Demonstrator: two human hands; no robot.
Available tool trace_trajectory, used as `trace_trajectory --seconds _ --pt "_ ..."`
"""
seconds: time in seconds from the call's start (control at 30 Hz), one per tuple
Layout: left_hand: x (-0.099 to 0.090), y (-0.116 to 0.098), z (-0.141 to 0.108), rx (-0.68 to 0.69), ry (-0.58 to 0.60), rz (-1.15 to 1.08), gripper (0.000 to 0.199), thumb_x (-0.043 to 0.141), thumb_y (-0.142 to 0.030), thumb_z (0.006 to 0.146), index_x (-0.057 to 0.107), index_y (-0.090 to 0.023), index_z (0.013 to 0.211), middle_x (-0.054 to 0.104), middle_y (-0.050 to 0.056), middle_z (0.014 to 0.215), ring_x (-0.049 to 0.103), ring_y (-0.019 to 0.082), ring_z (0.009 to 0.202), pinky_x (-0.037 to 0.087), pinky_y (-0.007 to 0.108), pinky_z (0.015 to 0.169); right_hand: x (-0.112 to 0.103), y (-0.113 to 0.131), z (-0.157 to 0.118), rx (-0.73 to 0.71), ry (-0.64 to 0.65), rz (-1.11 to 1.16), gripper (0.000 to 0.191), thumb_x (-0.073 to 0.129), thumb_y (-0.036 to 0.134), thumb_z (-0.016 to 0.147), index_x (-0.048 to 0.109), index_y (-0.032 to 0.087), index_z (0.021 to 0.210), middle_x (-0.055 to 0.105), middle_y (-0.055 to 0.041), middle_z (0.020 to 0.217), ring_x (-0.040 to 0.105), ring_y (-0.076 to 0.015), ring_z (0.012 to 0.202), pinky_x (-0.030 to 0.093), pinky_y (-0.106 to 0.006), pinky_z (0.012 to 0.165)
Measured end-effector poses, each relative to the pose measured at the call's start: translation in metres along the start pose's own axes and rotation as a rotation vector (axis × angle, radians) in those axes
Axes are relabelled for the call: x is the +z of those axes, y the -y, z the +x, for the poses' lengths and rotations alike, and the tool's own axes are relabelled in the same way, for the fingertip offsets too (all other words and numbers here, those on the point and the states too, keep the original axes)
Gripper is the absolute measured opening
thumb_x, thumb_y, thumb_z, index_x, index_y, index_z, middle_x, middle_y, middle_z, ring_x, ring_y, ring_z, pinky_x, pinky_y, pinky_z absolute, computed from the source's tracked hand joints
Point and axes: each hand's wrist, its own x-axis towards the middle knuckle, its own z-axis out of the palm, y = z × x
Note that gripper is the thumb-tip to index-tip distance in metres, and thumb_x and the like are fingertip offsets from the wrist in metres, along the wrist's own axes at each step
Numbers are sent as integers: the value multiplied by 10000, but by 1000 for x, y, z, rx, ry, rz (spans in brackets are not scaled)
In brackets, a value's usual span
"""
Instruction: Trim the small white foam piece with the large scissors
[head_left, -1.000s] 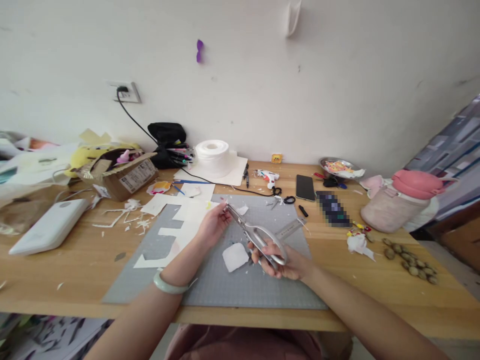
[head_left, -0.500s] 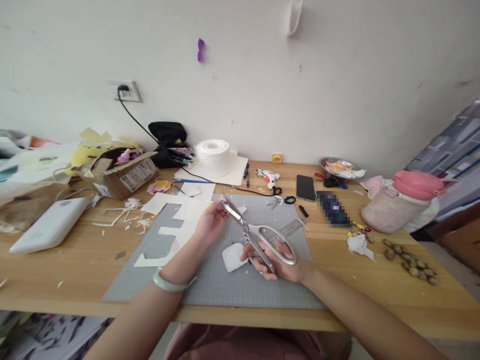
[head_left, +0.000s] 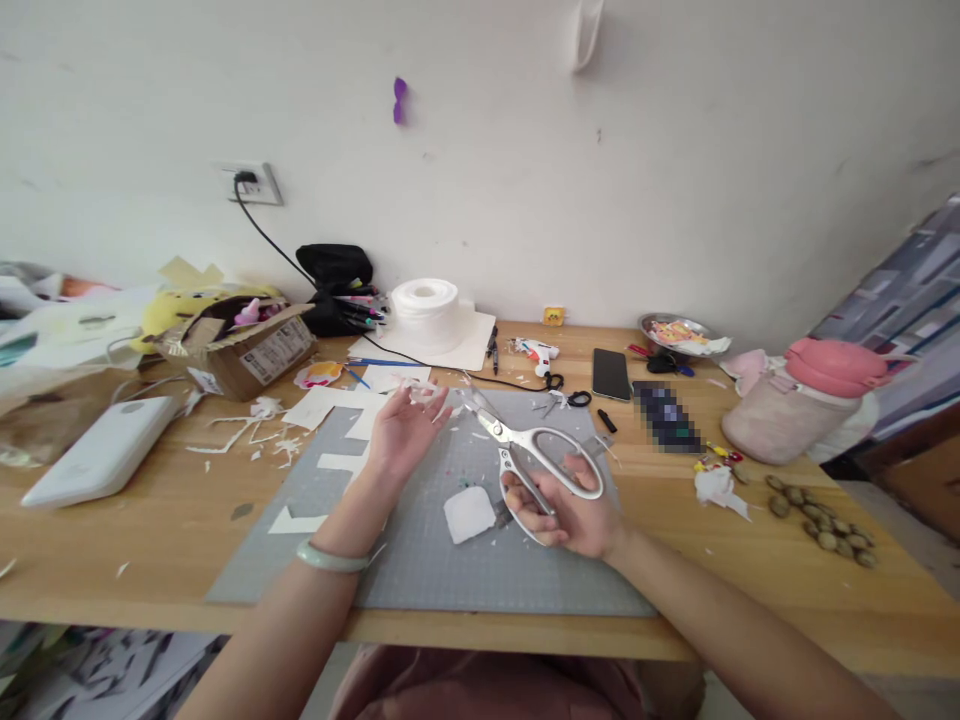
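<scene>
My right hand (head_left: 566,510) grips the handles of large silver scissors (head_left: 504,436), held above the grey cutting mat (head_left: 420,580). Their blades point up and to the left, a little blurred. My left hand (head_left: 409,428) is palm up with its fingers spread, just left of the blade tips and apart from them. Nothing clear shows in it. A small white square pad (head_left: 469,515) lies on the mat below the scissors, left of my right fingers. Cut white paper (head_left: 341,462) lies partly under my left forearm. A metal ruler (head_left: 604,447) is mostly hidden behind the scissors.
A white roll (head_left: 425,315) stands at the back beside a black pencil case (head_left: 334,285). Leftward are a cardboard box (head_left: 262,350), a white power bank (head_left: 101,450) and paper scraps. Rightward lie a glue gun (head_left: 538,353), phones (head_left: 611,374) and a pink-lidded bottle (head_left: 795,410).
My left hand has moved left, away from the blade tips, and its fingers have opened out. The scissors have shifted slightly to the right in my right hand.
</scene>
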Motion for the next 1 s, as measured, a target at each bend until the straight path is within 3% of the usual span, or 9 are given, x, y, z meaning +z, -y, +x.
trace_trajectory --seconds 0.17,0.43,0.57,0.73,0.9,1.0 --pt "-2 1 1 -8 105 18 87 576 -249 764 628 -210 707 662 56 1005 597 242 1004 476 357 793 1 2 -1 60 62 79 688 577 632 670 510 76 1070 549 -49 831 330 -56 520 160 -162 379" --pt "0 4 -2 34 126 43 60 619 -252 729 659 -223 695 663 39 1060 565 284 1070 470 404 833 4 -2 -2 128 153 5 705 582 627 668 511 74 1100 535 -47 832 340 -51 512 151 -163 358" --pt "3 8 -5 -4 137 61 64 626 -242 719 657 -214 671 665 39 1061 569 277 1061 466 405 842 1 -4 0 133 125 -22 628 619 548 673 517 93 1094 535 -38 822 354 -49 514 178 -160 370" --pt "7 12 -8 -69 188 68 91 602 -204 735 638 -188 654 680 45 950 618 206 923 488 338 796 0 -4 1 41 47 -23 534 642 447 681 528 110 1079 503 -1 756 340 -48 516 201 -153 386" --pt "9 15 -6 -150 25 132 137 542 -172 779 627 -164 672 689 60 889 641 176 802 505 290 693 1 -2 2 -105 -14 -46 438 598 411 727 545 113 1044 493 0 715 350 -66 529 247 -167 408" --pt "8 17 -3 -144 -52 204 160 520 -162 804 627 -147 686 671 44 750 611 128 645 488 250 604 2 0 2 -138 -20 -24 419 569 399 747 548 103 1041 482 4 694 337 -66 527 251 -165 409"
